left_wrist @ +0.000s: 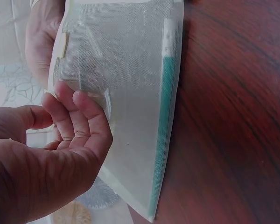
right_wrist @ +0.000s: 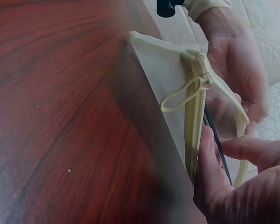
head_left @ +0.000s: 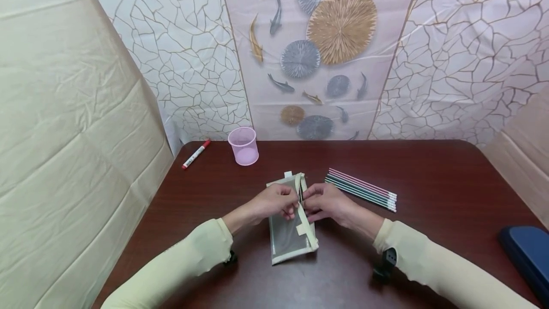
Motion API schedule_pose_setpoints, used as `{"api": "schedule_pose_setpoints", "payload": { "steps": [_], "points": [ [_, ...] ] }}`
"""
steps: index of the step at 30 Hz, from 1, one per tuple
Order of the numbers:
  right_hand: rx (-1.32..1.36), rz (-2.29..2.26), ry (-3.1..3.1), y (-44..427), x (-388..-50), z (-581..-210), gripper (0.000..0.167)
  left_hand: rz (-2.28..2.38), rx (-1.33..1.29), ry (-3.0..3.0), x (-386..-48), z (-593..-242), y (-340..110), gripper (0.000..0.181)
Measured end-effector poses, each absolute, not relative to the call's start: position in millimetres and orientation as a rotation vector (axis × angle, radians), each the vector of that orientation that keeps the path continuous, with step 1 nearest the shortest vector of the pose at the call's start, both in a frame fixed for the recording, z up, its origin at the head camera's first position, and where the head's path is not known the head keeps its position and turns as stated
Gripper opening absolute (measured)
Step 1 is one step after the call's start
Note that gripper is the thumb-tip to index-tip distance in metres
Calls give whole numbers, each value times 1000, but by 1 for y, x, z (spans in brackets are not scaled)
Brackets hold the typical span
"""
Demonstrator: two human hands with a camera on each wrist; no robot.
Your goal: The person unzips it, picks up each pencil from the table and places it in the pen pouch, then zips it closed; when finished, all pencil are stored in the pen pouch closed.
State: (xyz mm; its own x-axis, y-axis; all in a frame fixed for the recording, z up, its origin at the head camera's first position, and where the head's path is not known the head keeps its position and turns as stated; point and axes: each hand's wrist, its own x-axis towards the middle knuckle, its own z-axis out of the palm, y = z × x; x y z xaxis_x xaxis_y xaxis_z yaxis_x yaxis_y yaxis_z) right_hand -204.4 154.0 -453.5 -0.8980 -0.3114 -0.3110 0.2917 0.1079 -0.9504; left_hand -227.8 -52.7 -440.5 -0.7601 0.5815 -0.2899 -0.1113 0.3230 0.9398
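Observation:
A see-through mesh zip pouch [head_left: 285, 232] with cream trim lies at the table's middle, its zipped side parted. My left hand [head_left: 278, 200] pinches the upper edge of the opening; in the left wrist view its other fingers [left_wrist: 91, 116] curl over the mesh. At the mouth, my right hand [head_left: 328, 201] has its fingers in the gap. A thin dark green pencil [right_wrist: 214, 128] runs between its thumb and finger in the right wrist view. Through the mesh, a teal pencil [left_wrist: 165, 107] with a white eraser shows along the pouch's side. The cream zipper [right_wrist: 196, 112] has a looped pull.
Several pink and green pencils [head_left: 360, 189] with white erasers lie side by side right of the pouch. Behind stand a pink cup [head_left: 244, 149] and, to its left, a red-capped marker [head_left: 196, 155]. A dark blue case [head_left: 525, 256] sits at the table's right edge.

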Motion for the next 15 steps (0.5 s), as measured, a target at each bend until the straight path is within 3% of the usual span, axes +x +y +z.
{"api": "schedule_pose_setpoints", "payload": {
  "steps": [8, 15],
  "points": [
    [-4, -1837, 2064, 155, -204, -451, 33, 1475, 404, 2009, -226, -439, -53, 22],
    [-81, -1758, 2339, 187, -208, -441, 33, 1474, 398, 2023, -226, -437, -57, 20]
  ]
}}
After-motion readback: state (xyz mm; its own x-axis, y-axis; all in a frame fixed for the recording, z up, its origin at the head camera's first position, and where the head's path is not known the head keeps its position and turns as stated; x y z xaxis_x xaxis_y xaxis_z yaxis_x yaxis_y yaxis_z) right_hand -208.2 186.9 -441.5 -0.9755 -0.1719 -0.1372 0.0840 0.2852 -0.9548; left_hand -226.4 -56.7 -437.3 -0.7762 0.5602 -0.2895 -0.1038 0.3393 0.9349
